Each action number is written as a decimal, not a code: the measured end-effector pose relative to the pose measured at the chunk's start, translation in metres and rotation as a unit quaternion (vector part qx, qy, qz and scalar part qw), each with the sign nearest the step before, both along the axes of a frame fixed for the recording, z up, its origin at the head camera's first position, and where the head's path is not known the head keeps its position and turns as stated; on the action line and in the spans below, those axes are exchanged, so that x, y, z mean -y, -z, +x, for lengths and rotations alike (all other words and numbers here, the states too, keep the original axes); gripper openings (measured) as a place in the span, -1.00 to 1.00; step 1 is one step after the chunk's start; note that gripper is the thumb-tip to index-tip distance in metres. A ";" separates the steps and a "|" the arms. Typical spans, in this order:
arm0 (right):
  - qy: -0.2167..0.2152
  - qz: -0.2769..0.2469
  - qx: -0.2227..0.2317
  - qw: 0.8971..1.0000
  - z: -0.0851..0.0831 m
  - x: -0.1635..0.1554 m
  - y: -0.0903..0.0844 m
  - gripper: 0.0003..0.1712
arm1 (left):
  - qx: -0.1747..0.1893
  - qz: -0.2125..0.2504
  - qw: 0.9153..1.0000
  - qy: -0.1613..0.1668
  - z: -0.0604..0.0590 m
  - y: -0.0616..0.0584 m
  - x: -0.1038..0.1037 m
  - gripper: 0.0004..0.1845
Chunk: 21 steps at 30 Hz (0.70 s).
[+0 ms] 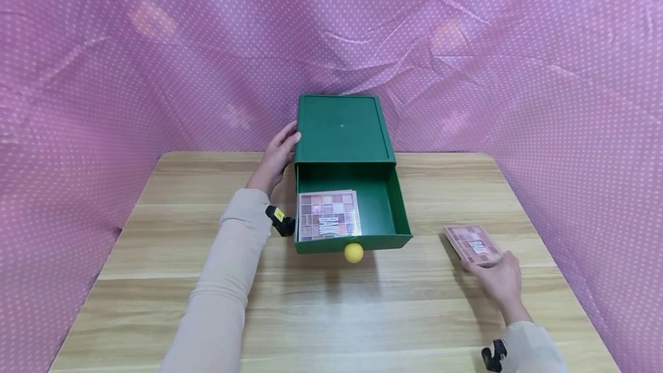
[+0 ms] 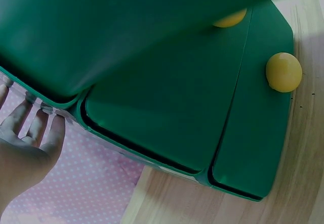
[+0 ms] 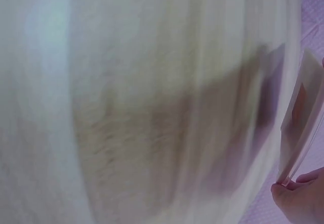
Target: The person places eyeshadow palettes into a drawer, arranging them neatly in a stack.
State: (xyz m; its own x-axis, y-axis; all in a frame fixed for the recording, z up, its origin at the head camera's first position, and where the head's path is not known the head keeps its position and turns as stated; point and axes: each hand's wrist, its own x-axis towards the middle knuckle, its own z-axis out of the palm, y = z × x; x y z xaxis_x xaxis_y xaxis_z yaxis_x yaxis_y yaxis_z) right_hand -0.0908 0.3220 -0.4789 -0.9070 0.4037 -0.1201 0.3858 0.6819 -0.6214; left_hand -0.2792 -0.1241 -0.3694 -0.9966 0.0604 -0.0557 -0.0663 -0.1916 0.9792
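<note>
A wooden table is enclosed on three sides by a pink cloth backdrop patterned with small white dots. At the middle of the table a green drawer box is placed, and its drawer is pulled out toward the person, with a yellow round knob fixed to the front. Inside the drawer, against its left side, an eyeshadow palette is laid flat. The left hand is rested against the left side of the box, with its fingers straight and nothing gripped. To the right of the drawer, apart from it, a second eyeshadow palette is seen on the table, and its near edge is met by the right hand. In the blurred right wrist view, the edge of that palette is pinched by the fingertips, and it is seen tilted up from the wood.
</note>
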 end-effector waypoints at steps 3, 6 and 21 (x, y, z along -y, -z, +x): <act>-0.008 0.001 0.000 1.000 -0.002 0.005 -0.006 0.33 | 0.001 0.000 1.000 0.000 -0.001 0.000 0.000 -0.48; -0.019 -0.003 -0.004 1.000 -0.004 0.010 -0.012 0.35 | 0.001 -0.001 1.000 0.000 -0.001 0.000 0.001 -0.48; -0.077 0.032 -0.124 0.989 -0.015 0.033 -0.056 -0.07 | -0.004 0.005 1.000 -0.001 0.000 -0.002 -0.001 -0.48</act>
State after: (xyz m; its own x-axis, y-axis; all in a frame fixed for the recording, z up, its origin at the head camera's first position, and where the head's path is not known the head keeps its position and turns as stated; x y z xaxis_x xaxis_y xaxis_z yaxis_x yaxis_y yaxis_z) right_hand -0.1060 0.2890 -0.4228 -0.9568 0.2574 0.1349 0.1149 0.7614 -0.6380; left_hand -0.2794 -0.1233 -0.3670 -0.9971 0.0598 -0.0479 -0.0591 -0.2018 0.9777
